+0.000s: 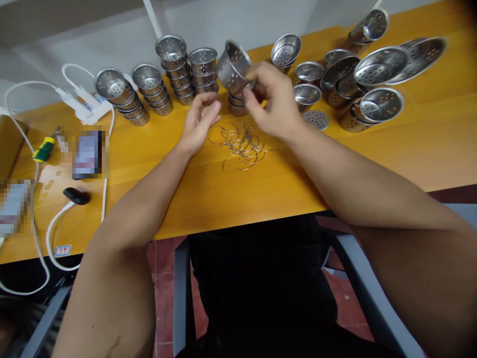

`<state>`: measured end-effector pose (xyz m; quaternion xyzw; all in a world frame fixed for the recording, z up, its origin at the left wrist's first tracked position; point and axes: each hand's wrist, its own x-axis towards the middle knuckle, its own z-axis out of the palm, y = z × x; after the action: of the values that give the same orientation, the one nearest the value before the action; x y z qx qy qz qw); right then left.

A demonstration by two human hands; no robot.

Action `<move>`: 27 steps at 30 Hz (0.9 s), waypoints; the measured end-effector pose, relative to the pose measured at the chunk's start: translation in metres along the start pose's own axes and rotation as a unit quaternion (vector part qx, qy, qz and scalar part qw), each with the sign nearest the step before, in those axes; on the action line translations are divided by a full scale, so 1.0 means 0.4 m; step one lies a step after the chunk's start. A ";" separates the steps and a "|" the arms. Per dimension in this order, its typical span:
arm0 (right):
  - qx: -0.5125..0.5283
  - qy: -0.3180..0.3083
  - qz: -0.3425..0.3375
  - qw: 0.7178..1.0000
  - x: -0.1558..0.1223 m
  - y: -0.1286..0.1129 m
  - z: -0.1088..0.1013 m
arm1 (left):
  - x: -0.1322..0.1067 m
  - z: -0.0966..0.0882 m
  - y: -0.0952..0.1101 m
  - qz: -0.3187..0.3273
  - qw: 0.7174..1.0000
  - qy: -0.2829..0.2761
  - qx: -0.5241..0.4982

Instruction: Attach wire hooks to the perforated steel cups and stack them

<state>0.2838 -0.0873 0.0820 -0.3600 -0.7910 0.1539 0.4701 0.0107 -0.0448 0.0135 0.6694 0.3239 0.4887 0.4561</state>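
My right hand [275, 99] grips the rim of a perforated metal cup [231, 67], its fingers closed on the right side. The cup is tilted just above a short stack of similar cups [236, 105]. Lower left of it, my left hand [199, 122] is half curled with thumb and fingers apart, and I see nothing in it. On the table between my forearms lies a tangled heap of thin curved metal wires [244, 144]. A flat perforated disc [316, 119] rests to the right of my right wrist.
Stacks of perforated cups [173, 64] line the back of the wooden table [208, 199]. More cups and wide perforated bowls [383, 64] stand at the right. At the left are a power strip [91, 109] with white cables, a phone [87, 154] and a yellow-green screwdriver handle [44, 150].
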 end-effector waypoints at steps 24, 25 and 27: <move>-0.225 -0.122 0.106 0.961 0.038 -0.045 -0.047 | 0.016 -0.022 -0.089 0.199 0.924 -0.116 0.306; -0.221 -0.131 0.120 0.959 0.043 -0.044 -0.042 | 0.016 -0.021 -0.086 0.197 0.924 -0.115 0.307; -0.216 -0.144 0.144 0.955 0.052 -0.042 -0.036 | 0.013 -0.018 -0.078 0.192 0.925 -0.114 0.308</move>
<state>0.2828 -0.0855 0.1125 -0.5368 -0.8047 0.0958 0.2349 0.0058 -0.0263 -0.0128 0.8774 0.2694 0.3637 0.1589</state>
